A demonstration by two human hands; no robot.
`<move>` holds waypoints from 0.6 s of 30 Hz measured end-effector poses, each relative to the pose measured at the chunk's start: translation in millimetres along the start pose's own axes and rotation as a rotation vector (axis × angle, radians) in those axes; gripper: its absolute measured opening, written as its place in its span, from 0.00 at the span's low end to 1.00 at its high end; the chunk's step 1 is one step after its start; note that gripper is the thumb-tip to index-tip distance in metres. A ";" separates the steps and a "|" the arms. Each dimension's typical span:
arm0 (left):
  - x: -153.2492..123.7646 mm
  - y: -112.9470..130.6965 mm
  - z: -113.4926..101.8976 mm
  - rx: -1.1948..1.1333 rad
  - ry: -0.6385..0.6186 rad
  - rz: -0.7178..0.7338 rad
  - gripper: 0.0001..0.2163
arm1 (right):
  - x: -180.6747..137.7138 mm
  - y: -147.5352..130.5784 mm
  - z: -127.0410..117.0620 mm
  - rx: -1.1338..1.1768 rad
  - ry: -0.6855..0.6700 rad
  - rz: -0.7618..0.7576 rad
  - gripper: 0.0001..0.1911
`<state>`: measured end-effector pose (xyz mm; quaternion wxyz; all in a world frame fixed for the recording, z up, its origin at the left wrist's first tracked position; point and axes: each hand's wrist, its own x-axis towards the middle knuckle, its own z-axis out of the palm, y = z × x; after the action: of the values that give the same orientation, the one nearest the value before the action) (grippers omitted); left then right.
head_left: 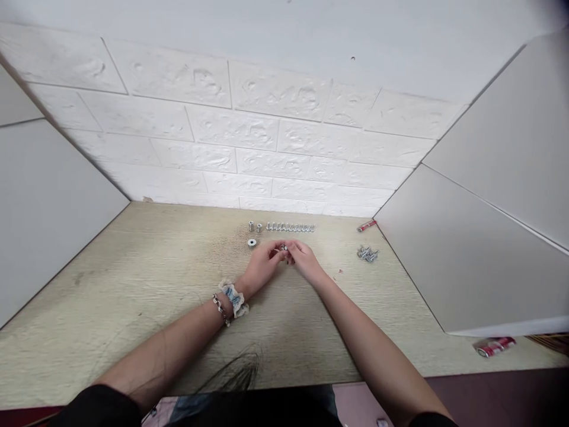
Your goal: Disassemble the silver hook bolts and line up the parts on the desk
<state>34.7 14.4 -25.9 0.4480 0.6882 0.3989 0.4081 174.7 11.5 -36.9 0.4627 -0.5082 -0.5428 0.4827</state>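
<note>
My left hand [261,267] and my right hand [306,261] meet over the middle of the table, fingertips pinched together around a small shiny metal part [284,248]. Fingers cover most of that part, so its exact kind is hidden. Just beyond the hands, a row of silver screws [290,227] stands side by side. To the left of the row are two short metal cylinders [255,227]. Nearer to my left hand lies a round metal piece with a dark centre [252,243].
A loose pile of silver screws [367,254] lies to the right. Behind it, a red battery-like cylinder [367,226] rests by the right panel [489,249]. Another red cylinder [495,347] is near the table's front right. A white brick-patterned wall [267,124] closes the back.
</note>
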 end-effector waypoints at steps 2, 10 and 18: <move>-1.6 2.5 0.1 0.082 -0.004 0.030 0.12 | -0.6 -0.2 -0.8 -0.052 -0.040 -0.008 0.24; -1.4 1.3 -0.6 0.127 0.043 -0.003 0.12 | 1.9 5.2 -3.7 -0.106 -0.065 -0.047 0.23; 1.8 -2.7 -0.7 -0.041 0.030 -0.097 0.13 | 3.3 3.1 -1.8 0.020 -0.037 -0.032 0.19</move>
<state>34.1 17.0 -27.9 0.4751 0.6526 0.4301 0.4043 176.6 15.0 -39.8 0.4655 -0.4856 -0.5544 0.4900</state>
